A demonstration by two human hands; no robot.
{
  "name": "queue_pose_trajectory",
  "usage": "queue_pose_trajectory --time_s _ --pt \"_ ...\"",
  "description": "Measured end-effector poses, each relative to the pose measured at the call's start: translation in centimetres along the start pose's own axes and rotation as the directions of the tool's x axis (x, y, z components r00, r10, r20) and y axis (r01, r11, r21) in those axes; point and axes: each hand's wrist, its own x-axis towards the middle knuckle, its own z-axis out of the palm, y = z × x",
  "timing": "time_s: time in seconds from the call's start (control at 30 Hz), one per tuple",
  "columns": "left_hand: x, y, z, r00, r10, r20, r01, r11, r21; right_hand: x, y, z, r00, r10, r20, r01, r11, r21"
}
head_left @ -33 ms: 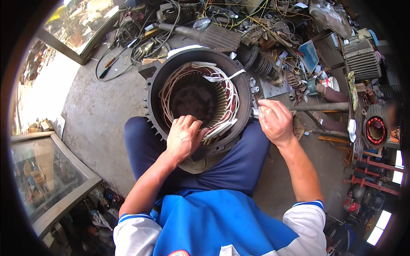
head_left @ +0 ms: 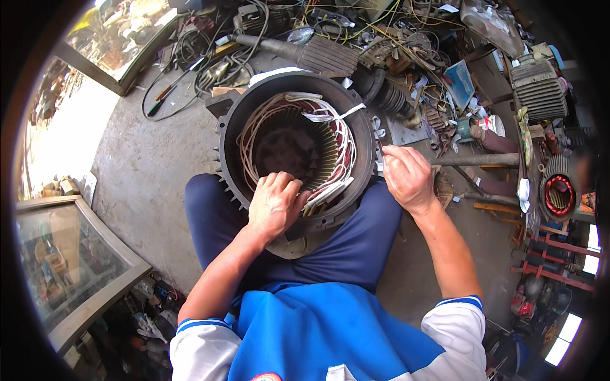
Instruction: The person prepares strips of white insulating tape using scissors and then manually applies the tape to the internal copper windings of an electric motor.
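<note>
Between my knees stands a motor stator [head_left: 227, 152], a round dark metal housing with fins on its outside. Inside its rim runs a ring of winding [head_left: 346, 149] with white sleeved leads, tied with a white tape [head_left: 351, 110] at the upper right. My left hand [head_left: 275, 202] is curled over the near left part of the winding, with its fingertips hidden inside the housing. Just outside the right rim, my right hand [head_left: 408, 179] is pinched closed. A thin dark piece [head_left: 380, 147] shows at its fingertips; what it is cannot be made out.
A finned motor part with a shaft [head_left: 327, 56], cables and scrap lie beyond the stator. A metal bar [head_left: 476, 159] is on the right, near a smaller stator with red winding [head_left: 559, 193]. At the left is a framed glass panel [head_left: 76, 254]. Concrete floor [head_left: 143, 165] surrounds me.
My right hand has shifted very slightly up and to the left. My left hand and the stator stay in place.
</note>
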Motion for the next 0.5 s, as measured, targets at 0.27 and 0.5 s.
queue_pose_trajectory --time_s 0.27,0.5 --pt "-0.1 -0.3 0.5 1.0 0.0 -0.029 0.0 1.0 0.029 -0.9 3.0 6.5 0.996 -0.039 0.086 0.04 0.999 -0.012" --pt "-0.1 -0.4 0.4 1.0 0.012 -0.016 -0.012 0.999 0.039 -1.1 3.2 8.7 0.977 0.202 0.063 -0.209 0.968 0.139"
